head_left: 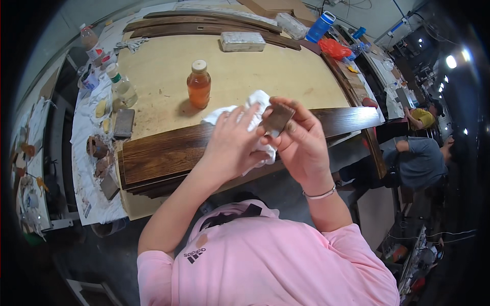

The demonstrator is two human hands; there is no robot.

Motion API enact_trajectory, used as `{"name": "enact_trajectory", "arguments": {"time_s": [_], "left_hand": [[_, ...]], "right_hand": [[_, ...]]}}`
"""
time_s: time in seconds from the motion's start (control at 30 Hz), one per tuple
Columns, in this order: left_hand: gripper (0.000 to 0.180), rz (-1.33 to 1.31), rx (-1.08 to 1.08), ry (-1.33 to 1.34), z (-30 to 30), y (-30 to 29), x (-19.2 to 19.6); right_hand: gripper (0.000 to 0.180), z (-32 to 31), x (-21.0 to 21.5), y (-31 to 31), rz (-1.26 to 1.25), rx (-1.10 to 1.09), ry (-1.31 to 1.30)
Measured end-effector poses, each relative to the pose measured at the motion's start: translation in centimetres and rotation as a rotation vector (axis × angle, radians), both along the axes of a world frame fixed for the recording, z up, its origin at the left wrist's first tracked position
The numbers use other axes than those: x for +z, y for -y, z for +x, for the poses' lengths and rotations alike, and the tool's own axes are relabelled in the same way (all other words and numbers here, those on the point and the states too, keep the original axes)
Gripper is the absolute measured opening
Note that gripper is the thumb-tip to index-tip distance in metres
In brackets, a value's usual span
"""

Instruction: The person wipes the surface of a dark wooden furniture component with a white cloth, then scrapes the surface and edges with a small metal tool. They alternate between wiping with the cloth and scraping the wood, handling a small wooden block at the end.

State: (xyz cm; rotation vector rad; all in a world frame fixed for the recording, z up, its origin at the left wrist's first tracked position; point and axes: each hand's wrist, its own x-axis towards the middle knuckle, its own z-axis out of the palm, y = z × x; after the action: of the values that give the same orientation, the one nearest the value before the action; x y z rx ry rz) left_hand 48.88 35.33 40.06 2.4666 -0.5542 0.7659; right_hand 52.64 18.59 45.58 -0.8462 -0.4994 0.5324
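Note:
In front of my chest my right hand (pixel 309 143) grips a small flat brown rectangular piece (pixel 279 119) between thumb and fingers, raised over a dark wood plank (pixel 168 155). Close beside it, my left hand (pixel 232 140) has its fingers bent around a crumpled white cloth (pixel 259 98). Parts of the cloth stick out above and below that hand, and its fingertips are partly hidden. The plank lies along the near side of the table, its grain dark and glossy, with more boards under it. A bottle of amber liquid (pixel 199 86) stands upright just beyond the plank.
A pale tabletop (pixel 158 66) carries long dark strips (pixel 204 31) and a wrapped block (pixel 242 42) at the back. Left are a clear bottle (pixel 122 89) and dark blocks (pixel 124 123). A blue bottle (pixel 320 27) stands back right; another person (pixel 421 160) is at the right.

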Motion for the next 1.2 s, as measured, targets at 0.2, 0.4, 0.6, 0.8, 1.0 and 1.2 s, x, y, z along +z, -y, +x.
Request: {"name": "enact_trajectory", "arguments": {"time_s": [0.2, 0.4, 0.6, 0.8, 1.0, 1.2], "left_hand": [[0.04, -0.1, 0.063, -0.015, -4.4, -1.8, 1.4], [0.05, 0.183, 0.378, -0.298, -11.5, -1.3, 0.5], [0.054, 0.135, 0.404, -0.222, -12.6, -1.6, -3.5], [0.062, 0.104, 0.339, -0.335, -12.7, -2.2, -1.6], [0.069, 0.05, 0.329, -0.337, -13.0, -2.5, -2.6], [0.068, 0.051, 0.268, -0.34, -12.5, -3.1, -2.0]], "right_hand": [[0.029, 3.8, 1.5, 0.4, -0.254, -0.301, 0.303], [0.026, 2.0, 1.0, -11.4, -0.469, -0.01, 1.046], [0.021, -4.0, -3.1, -21.2, -0.341, 0.353, 1.488], [0.015, 0.7, -4.4, -25.2, -0.573, 0.155, 1.615], [0.014, -3.1, -2.6, -24.0, -0.455, 0.494, 1.51], [0.011, 1.4, -3.5, -26.0, -0.735, 0.123, 1.601]]}}
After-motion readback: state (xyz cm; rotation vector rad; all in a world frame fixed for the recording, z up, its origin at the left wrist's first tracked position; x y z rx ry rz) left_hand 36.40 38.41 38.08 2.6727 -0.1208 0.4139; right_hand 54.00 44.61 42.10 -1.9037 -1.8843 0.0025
